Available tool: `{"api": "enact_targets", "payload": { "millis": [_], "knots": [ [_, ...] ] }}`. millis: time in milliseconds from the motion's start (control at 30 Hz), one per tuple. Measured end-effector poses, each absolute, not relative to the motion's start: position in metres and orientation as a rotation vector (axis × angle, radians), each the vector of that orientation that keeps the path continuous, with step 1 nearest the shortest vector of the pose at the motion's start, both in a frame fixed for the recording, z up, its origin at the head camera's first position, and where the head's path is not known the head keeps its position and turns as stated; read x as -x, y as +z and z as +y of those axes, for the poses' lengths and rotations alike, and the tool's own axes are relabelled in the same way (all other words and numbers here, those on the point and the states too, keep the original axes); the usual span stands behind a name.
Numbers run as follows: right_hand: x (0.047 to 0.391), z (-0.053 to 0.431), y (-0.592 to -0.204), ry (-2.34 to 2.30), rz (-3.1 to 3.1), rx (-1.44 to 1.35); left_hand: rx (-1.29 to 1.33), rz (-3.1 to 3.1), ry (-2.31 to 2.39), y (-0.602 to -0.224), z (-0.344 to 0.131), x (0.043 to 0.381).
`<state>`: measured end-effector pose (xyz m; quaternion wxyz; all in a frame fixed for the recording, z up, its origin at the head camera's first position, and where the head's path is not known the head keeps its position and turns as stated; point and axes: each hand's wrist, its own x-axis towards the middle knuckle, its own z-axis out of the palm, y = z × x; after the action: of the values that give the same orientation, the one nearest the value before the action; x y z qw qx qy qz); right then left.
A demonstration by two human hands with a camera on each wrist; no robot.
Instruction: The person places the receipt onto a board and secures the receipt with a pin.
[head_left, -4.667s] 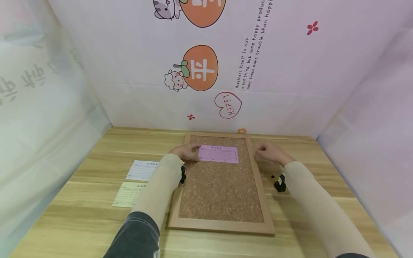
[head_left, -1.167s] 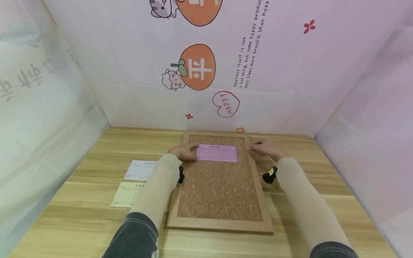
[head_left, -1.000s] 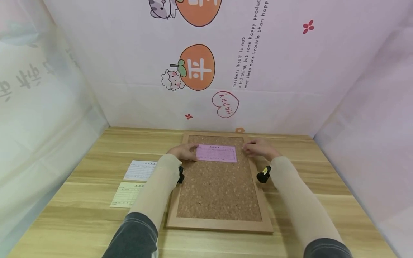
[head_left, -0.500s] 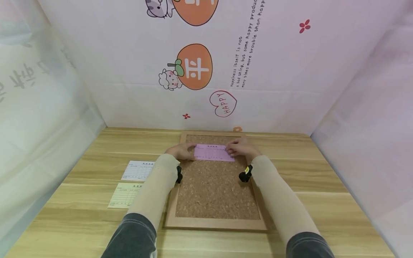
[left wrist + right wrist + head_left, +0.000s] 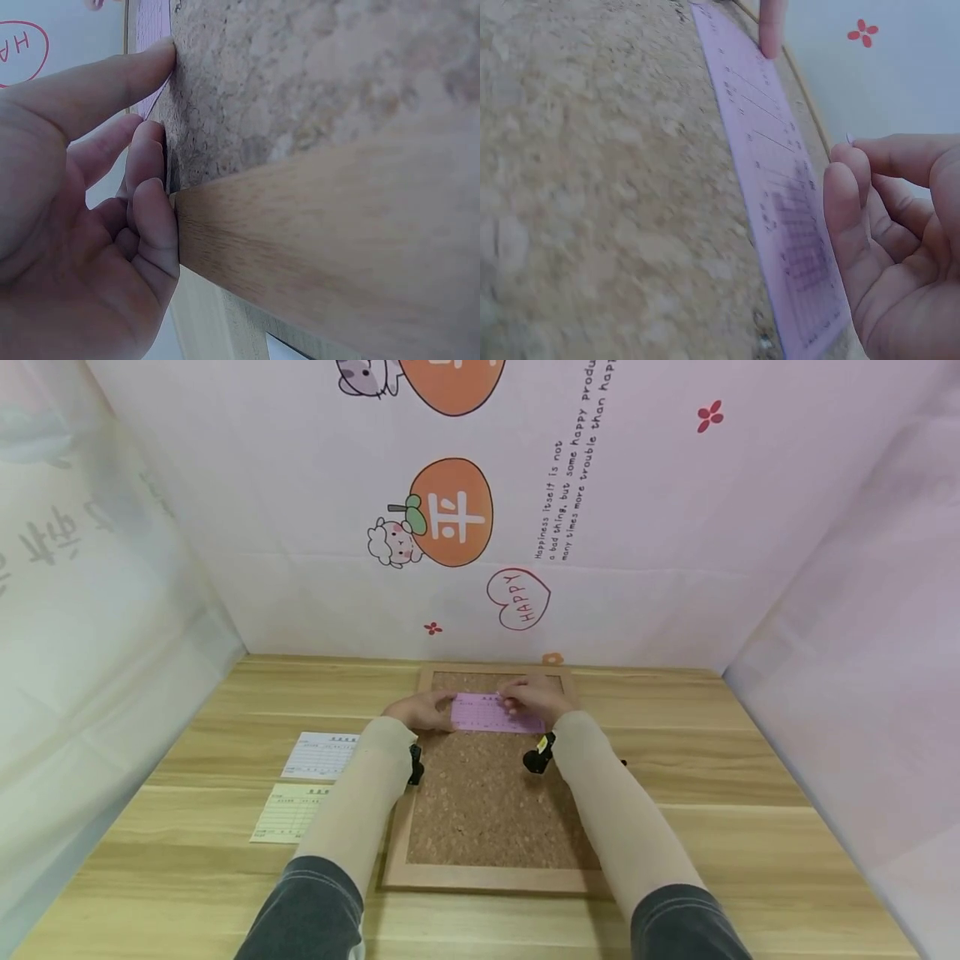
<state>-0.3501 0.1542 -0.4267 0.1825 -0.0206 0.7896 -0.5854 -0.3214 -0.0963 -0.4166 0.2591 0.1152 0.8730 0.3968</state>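
Left hand [image 5: 426,711] presses one straight finger on the pink slip [image 5: 487,714] atop the cork board [image 5: 487,810]. Right hand [image 5: 534,700] hovers above, fingers curled; contents indeterminate. Risk: slip skews if pressure slackens.

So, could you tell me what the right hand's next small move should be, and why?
Probably lower the right hand onto the pink slip and press in whatever it pinches: the left hand pins the slip's left end to the cork board, and nothing visibly fixes the right end.
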Motion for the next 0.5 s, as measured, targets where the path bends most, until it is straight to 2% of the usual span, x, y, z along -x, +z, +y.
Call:
{"api": "enact_targets", "payload": {
  "millis": [500],
  "knots": [
    [0.356,0.136,-0.429,-1.534,2.38,-0.076,-0.304,2.402,1.051,-0.415,-0.097,0.318]
  ]
}}
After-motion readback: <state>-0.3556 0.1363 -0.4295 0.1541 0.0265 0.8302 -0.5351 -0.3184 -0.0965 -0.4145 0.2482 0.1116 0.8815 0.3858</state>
